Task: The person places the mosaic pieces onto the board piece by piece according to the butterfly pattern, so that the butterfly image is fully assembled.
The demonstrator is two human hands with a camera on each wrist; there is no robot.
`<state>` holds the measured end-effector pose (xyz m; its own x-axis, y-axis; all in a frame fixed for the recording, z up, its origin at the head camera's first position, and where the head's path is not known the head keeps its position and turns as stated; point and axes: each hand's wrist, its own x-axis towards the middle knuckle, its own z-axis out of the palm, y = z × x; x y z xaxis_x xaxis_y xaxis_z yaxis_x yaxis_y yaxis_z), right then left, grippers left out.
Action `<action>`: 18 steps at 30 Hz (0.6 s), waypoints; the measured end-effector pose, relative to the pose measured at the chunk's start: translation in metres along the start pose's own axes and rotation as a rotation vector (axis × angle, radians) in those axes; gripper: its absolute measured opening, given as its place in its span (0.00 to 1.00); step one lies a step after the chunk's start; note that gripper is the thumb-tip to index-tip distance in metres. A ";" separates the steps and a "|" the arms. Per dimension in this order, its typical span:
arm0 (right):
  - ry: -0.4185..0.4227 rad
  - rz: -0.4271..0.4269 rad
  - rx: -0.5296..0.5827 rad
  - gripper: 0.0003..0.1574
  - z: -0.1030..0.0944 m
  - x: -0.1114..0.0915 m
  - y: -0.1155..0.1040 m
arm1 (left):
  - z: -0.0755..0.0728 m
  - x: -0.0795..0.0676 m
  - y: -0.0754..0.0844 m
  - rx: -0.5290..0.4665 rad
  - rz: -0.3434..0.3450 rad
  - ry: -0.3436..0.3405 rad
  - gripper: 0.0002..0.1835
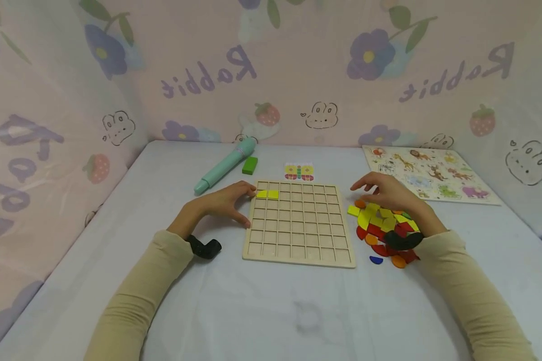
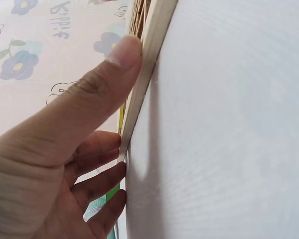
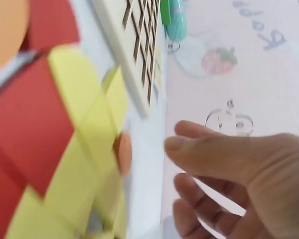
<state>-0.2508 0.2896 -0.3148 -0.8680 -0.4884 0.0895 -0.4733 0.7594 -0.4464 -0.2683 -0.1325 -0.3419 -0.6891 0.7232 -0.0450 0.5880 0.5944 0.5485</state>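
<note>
A pale wooden grid board lies flat on the white table. Two yellow pieces sit side by side in its top left cells. Along the board's left edge rests my left hand; in the left wrist view its thumb and fingertips touch the wooden rim. Over the far side of a pile of coloured pieces hovers my right hand. In the right wrist view nothing shows between its thumb and fingers, apart from the yellow pieces.
Beyond the board lies a small butterfly pattern card. Left of that are a green block and a mint-green tube. An animal picture board lies at the back right. A blue half-round piece sits by the pile.
</note>
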 end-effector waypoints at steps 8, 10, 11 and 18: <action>-0.143 0.057 0.028 0.18 -0.004 -0.020 0.024 | 0.001 0.000 -0.001 0.002 -0.001 -0.004 0.41; -0.155 0.054 0.034 0.17 -0.003 -0.021 0.027 | 0.001 -0.001 -0.001 0.001 0.001 -0.004 0.41; -0.153 0.057 0.036 0.17 -0.002 -0.021 0.028 | 0.000 -0.001 -0.001 0.002 0.001 -0.003 0.41; -0.090 0.105 -0.010 0.13 0.002 -0.019 0.032 | 0.001 -0.001 -0.001 0.007 0.006 0.005 0.41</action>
<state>-0.2489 0.3224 -0.3331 -0.8958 -0.4427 -0.0379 -0.3829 0.8124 -0.4399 -0.2679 -0.1333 -0.3430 -0.6878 0.7249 -0.0371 0.5953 0.5926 0.5426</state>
